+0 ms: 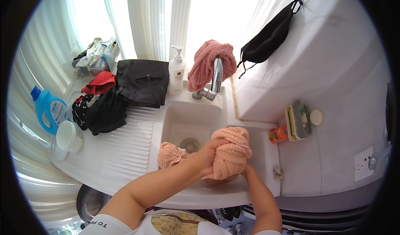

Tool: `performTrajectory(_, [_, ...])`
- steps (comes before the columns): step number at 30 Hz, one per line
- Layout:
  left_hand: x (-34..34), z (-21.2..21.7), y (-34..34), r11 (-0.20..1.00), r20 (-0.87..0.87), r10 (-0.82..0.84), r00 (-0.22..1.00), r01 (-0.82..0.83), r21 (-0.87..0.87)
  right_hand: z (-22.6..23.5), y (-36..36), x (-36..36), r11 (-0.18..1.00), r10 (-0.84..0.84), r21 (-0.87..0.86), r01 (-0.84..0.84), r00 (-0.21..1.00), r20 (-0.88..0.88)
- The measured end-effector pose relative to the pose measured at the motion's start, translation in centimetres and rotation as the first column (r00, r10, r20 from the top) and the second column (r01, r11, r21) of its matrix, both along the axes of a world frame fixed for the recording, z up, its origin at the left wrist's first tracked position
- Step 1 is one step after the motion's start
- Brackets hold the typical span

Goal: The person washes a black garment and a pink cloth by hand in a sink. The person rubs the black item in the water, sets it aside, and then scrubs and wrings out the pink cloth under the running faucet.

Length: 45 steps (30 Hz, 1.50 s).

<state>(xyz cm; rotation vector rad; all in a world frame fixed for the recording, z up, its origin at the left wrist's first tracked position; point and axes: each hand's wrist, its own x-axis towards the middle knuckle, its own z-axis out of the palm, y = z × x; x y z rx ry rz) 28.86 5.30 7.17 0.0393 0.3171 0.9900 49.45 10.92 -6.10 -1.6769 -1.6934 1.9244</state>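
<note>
A peach waffle-textured towel (pixel 231 151), bunched and twisted, is held over the front of the white sink (pixel 193 110). My left hand (pixel 212 153) is closed round its left side, the thumb lying on top. At the lower right of the bundle, my right hand (pixel 246 170) grips the towel from beneath, its fingers mostly hidden by the folds. Another gathered end of peach cloth (pixel 170 155) rests at the left of the basin, beside my left forearm. Behind the hands, the drain (pixel 190 145) shows in the basin floor.
A dusty-pink towel (pixel 208 64) drapes over the chrome faucet (pixel 217 76). Left of it stand a white pump bottle (pixel 176 74), folded dark trousers (pixel 143 82), black clothing (pixel 106 114), a blue detergent bottle (pixel 50 110) and a white tub (pixel 70 136). A sponge holder (pixel 298 120) sits right.
</note>
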Motion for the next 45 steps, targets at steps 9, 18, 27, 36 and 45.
performTrajectory(9, [-5.0, -5.6, -5.3, 0.936, -0.187, 0.203, 0.961, -0.247, -0.251, -1.1, -0.3, -2.7, 0.839, 0.299, 0.18, -0.513, 0.712, 0.635])
performTrajectory(18, [-9.5, -6.4, -9.8, 0.987, -0.243, 0.034, 0.969, -0.071, -0.145, -2.2, 0.2, -8.8, 0.815, 0.348, 0.124, -0.566, 0.649, 0.676])
performTrajectory(27, [-11.7, -8.5, -11.1, 0.971, -0.965, 0.2, 0.168, 0.099, 0.218, 14.9, -3.8, -13.9, 0.493, 0.013, 0.861, -0.123, 0.991, 0.135])
performTrajectory(36, [-23.8, -1.2, -7.2, 0.856, -0.749, 0.399, 0.528, -0.507, 0.099, 20.5, -5.5, -22.2, 0.613, 0.513, 0.764, 0.202, 0.633, -0.579])
performTrajectory(45, [-30.0, -5.9, -10.1, 0.845, -0.754, 0.42, 0.505, -0.521, 0.122, 6.3, -4.0, -27.3, 0.741, 0.074, 0.656, -0.141, 0.989, 0.128])
